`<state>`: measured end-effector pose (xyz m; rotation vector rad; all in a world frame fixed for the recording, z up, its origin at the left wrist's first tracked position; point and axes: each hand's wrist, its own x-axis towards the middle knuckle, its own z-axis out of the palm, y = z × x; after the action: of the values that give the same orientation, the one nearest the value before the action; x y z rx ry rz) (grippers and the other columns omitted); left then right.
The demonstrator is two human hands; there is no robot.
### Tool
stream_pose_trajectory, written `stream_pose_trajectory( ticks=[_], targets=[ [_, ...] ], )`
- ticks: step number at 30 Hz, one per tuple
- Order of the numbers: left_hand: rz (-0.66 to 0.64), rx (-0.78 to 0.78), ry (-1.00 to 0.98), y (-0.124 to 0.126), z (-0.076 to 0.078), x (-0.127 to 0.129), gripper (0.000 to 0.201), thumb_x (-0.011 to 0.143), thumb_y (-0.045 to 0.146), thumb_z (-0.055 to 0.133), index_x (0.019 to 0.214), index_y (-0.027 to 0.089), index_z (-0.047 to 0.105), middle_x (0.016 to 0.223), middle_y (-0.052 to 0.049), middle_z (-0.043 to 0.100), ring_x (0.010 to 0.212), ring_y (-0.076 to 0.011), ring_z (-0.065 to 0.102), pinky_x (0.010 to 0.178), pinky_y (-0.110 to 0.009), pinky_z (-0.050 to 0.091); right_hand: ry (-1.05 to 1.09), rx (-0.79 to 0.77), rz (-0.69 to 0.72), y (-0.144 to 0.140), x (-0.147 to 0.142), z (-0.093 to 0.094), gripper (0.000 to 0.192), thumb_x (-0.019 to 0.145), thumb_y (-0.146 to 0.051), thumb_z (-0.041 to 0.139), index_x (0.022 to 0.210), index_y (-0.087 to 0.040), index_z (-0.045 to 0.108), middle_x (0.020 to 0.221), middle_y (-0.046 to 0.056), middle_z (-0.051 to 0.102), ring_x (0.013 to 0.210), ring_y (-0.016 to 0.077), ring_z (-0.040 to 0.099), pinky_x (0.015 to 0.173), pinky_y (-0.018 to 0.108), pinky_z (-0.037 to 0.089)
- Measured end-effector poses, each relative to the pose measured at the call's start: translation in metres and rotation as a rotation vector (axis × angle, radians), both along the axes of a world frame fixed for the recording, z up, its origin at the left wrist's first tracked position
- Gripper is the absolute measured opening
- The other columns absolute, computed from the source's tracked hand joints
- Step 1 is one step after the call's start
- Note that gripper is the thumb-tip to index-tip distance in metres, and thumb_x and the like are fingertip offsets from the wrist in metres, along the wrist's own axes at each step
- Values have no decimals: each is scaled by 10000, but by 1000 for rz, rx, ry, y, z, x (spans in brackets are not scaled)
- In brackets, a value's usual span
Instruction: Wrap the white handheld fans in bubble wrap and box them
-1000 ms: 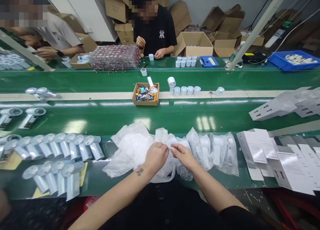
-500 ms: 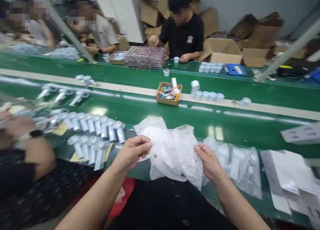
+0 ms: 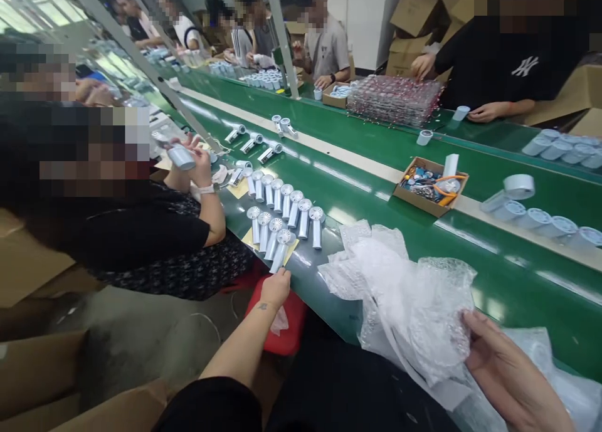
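Note:
My left hand (image 3: 276, 288) is stretched out to the left, at the handle end of the nearest small white hand-held fan (image 3: 281, 251); its fingers are hidden behind the hand. That fan lies in the front row of several fans (image 3: 286, 209) on the green bench edge (image 3: 329, 294). My right hand (image 3: 510, 372) grips a clear bubble-wrap bag (image 3: 423, 313) at the lower right. More bubble-wrap bags (image 3: 362, 256) lie piled between my two hands.
A co-worker on my left holds a fan (image 3: 181, 157) in both hands. A cardboard box of tools (image 3: 430, 186) and a row of white cups (image 3: 540, 216) sit along the green belt (image 3: 376, 187). People work across it beside stacked clear trays (image 3: 395, 100). A red stool (image 3: 286, 322) stands below.
My view has swung left. My left hand let go of the bubble-wrap bag and reached left to the fans. My right hand still holds the bag, now lower right.

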<state>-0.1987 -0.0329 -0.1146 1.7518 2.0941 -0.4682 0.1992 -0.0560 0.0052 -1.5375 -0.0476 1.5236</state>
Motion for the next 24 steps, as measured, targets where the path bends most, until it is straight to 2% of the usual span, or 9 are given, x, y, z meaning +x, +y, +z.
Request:
stream_pose_trajectory(
  ticks=[4, 8, 11, 13, 17, 19, 21, 22, 24],
  targets=[
    [-79, -93, -38, 3, -2, -10, 339, 885, 32, 370, 1030, 124, 663, 1116, -169, 628, 994, -262, 667, 827, -370, 516, 6, -33, 50, 4, -13, -4, 273, 577, -257, 872, 787, -243, 697, 784, -12, 711, 660, 136, 673, 562, 165, 596],
    [-79, -153, -57, 2, 13, -17, 305, 839, 2, 431, 986, 104, 678, 1043, -182, 664, 932, -271, 690, 809, -366, 523, 4, -36, 102, 10, -19, -5, 296, 581, -279, 870, 819, -250, 697, 802, -11, 713, 678, 158, 685, 575, 207, 615],
    [-8, -123, -28, 4, 29, -30, 277, 870, 71, 437, 1009, 139, 668, 1009, -158, 685, 940, -282, 691, 807, -370, 519, -94, -2, 119, 12, -18, -3, 277, 596, -322, 850, 811, -266, 685, 787, -9, 705, 660, 176, 683, 555, 244, 617],
    [78, -58, 25, 9, 34, -36, 296, 935, 183, 385, 1082, 137, 637, 1092, -181, 668, 988, -306, 678, 813, -394, 511, -165, 37, 117, 12, -17, -2, 269, 607, -344, 834, 807, -278, 666, 784, -6, 702, 666, 183, 685, 566, 254, 612],
    [238, 12, 83, 27, 27, -33, 418, 950, 403, 393, 1132, 87, 598, 1108, -220, 664, 997, -337, 674, 789, -393, 505, -244, 93, 227, 12, -16, -17, 402, 588, -417, 819, 921, -278, 642, 794, 1, 704, 678, 201, 679, 579, 294, 588],
    [287, 23, 77, 34, 26, -29, 422, 920, 429, 435, 1092, 87, 611, 1039, -212, 690, 958, -341, 685, 762, -384, 502, -383, 87, 429, 13, -10, -32, 488, 602, -451, 787, 1026, -262, 636, 715, -4, 684, 629, 212, 651, 585, 336, 564],
    [317, 49, 78, 36, 34, -28, 425, 913, 455, 403, 1022, 112, 630, 975, -191, 704, 927, -340, 687, 726, -376, 496, -639, 77, 635, 14, 1, -45, 490, 609, -454, 745, 1045, -249, 650, 665, 4, 670, 640, 245, 639, 646, 400, 546],
    [344, 91, 37, 36, 41, -26, 424, 902, 474, 395, 956, 131, 637, 920, -168, 706, 898, -328, 685, 696, -359, 491, -780, 100, 693, 15, 7, -49, 465, 605, -447, 729, 1020, -247, 665, 705, 25, 686, 709, 276, 651, 710, 440, 536],
    [456, 227, -233, 35, 61, -13, 407, 857, 515, 414, 782, 166, 609, 743, -99, 665, 755, -265, 661, 595, -303, 461, -1009, 192, 664, 14, 14, -46, 419, 608, -453, 705, 966, -237, 685, 922, 96, 714, 943, 342, 638, 862, 506, 490]
  ],
)
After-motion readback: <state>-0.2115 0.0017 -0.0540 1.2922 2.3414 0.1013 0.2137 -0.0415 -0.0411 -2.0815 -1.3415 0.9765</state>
